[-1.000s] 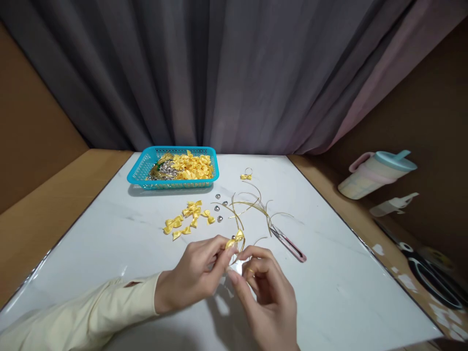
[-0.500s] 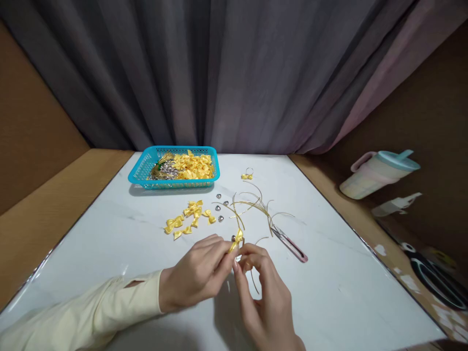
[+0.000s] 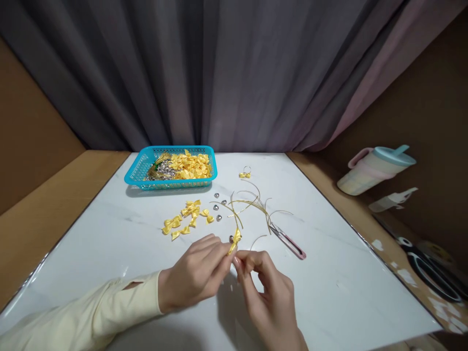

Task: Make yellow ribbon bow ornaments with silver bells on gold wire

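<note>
A small yellow satin ribbon bow (image 3: 237, 237) is pinched between the thumb and fingers of my left hand (image 3: 204, 265). The bow is tipped nearly upright, with a dark bead-like piece (image 3: 231, 239) beside it. My right hand (image 3: 268, 282) is closed in a pinch right next to the left fingertips, just below the bow. Whatever lies between the right fingertips is hidden. Beyond the hands lie several loose yellow bows (image 3: 190, 209) and several silver heart-shaped charms (image 3: 216, 207). Gold cord pieces (image 3: 252, 202) are scattered to the right of the charms.
Thread snips (image 3: 288, 241) with pink handles lie right of the cords. A blue basket (image 3: 170, 184) holds bows, charms and cord at the back. Near it sits a bow with a ring (image 3: 245, 173). A tumbler (image 3: 375, 170), small bottle (image 3: 393, 200) and black scissors (image 3: 433, 278) are at right.
My right hand has moved slightly down and its fingers have drawn together more tightly. The cord piece that hung below it no longer shows. My left hand keeps the bow in its pinch.
</note>
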### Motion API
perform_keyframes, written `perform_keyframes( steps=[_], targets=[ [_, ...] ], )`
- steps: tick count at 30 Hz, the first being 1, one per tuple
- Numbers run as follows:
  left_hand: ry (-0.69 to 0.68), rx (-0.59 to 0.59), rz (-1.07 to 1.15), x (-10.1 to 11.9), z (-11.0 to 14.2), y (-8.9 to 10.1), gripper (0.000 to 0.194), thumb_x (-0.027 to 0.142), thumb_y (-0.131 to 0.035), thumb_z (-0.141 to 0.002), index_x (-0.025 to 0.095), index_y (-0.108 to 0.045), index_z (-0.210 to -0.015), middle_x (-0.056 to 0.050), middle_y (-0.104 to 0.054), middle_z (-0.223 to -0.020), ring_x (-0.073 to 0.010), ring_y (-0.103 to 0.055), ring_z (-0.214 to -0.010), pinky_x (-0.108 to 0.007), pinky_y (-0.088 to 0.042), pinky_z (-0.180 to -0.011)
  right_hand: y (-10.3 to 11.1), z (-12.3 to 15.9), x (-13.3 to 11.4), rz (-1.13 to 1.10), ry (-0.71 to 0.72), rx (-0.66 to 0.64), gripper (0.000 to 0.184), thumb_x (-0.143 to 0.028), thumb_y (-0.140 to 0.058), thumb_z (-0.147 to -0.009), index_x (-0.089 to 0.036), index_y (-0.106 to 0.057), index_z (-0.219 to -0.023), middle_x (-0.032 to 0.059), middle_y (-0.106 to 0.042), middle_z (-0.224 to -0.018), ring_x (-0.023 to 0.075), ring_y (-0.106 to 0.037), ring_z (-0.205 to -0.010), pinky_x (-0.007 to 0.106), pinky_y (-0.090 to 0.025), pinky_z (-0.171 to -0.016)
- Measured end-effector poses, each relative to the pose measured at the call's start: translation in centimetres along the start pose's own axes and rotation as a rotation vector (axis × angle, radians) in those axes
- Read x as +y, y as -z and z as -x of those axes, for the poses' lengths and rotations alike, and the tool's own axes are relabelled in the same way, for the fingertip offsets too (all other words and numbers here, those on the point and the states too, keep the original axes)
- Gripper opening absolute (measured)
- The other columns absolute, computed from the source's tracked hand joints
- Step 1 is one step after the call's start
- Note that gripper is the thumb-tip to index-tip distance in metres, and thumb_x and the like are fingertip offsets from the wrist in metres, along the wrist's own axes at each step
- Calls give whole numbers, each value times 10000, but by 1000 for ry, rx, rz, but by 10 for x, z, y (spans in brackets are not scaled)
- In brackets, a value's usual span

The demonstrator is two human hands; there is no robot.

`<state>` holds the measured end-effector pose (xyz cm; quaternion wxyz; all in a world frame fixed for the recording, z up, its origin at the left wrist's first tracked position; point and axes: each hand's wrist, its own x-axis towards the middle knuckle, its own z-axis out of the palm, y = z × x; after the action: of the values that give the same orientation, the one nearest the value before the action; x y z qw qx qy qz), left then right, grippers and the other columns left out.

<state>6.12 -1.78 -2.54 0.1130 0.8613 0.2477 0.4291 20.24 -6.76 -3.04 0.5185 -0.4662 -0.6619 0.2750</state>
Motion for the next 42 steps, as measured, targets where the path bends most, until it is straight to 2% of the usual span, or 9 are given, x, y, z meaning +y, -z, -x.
perform_keyframes(
  steps=[5,11,16,20,24,27,32,37,42],
  targets=[
    [81,5,72,3,0,0,185,51,-406,-888,133,-511,-759,-4,-475,-587,-119,-407,-540,-243,-371,-519,1,-1,0,-73,-35,-33,196,-87,-443,-874,-229,-360,-765,-28,-520,-710,86,-488,-620,164,-465,-600],
    [137,-2,189,6,-2,1,174,89,-415,-882,132,-525,-754,1,-479,-598,-105,-433,-541,-219,-385,-524,4,-3,2,-90,-49,-56,189,-97,-419,-883,-236,-348,-777,-34,-524,-713,84,-459,-602,154,-442,-572],
    [340,74,200,8,-9,-2,321,160,-510,-857,157,-424,-548,63,-333,-503,-61,-314,-455,-180,-296,-443,5,-3,0,-61,-47,-60,194,-95,-413,-873,-233,-337,-758,-42,-467,-663,87,-448,-574,148,-408,-516],
    [462,79,216,9,-11,-6,337,159,-504,-858,151,-440,-527,69,-347,-478,-54,-294,-445,-177,-267,-437,3,-3,0,-70,-65,-60,196,-109,-423,-874,-231,-329,-753,-33,-487,-661,96,-458,-580,157,-406,-502],
    [491,49,198,8,-7,-8,269,173,-502,-851,148,-497,-583,60,-411,-498,-56,-314,-452,-171,-277,-435,2,-3,2,-64,-54,-29,192,-110,-435,-874,-230,-344,-755,-36,-482,-650,94,-460,-563,170,-434,-529],
    [492,37,182,8,-7,-7,246,184,-496,-855,143,-513,-613,55,-440,-513,-54,-324,-449,-165,-284,-433,3,-4,4,-33,-58,-15,183,-105,-467,-859,-227,-361,-776,-22,-536,-689,98,-497,-583,184,-454,-550],
    [515,75,191,9,-13,-1,258,206,-501,-843,140,-511,-593,66,-370,-478,-56,-272,-425,-177,-246,-402,5,-8,2,66,-1,8,199,-88,-529,-813,-223,-384,-827,-19,-558,-716,90,-499,-551,183,-440,-517],
    [611,31,316,9,-17,2,272,240,-496,-839,146,-500,-584,51,-377,-495,-68,-301,-445,-187,-256,-410,4,-10,1,135,22,67,194,-99,-543,-799,-221,-395,-769,-37,-524,-636,91,-452,-513,178,-412,-477],
    [592,9,333,10,-17,2,293,237,-502,-826,148,-488,-546,59,-336,-477,-66,-273,-437,-191,-229,-403,4,-10,3,120,-3,111,199,-106,-545,-811,-224,-389,-770,-41,-505,-631,94,-441,-515,185,-399,-479]
  ],
)
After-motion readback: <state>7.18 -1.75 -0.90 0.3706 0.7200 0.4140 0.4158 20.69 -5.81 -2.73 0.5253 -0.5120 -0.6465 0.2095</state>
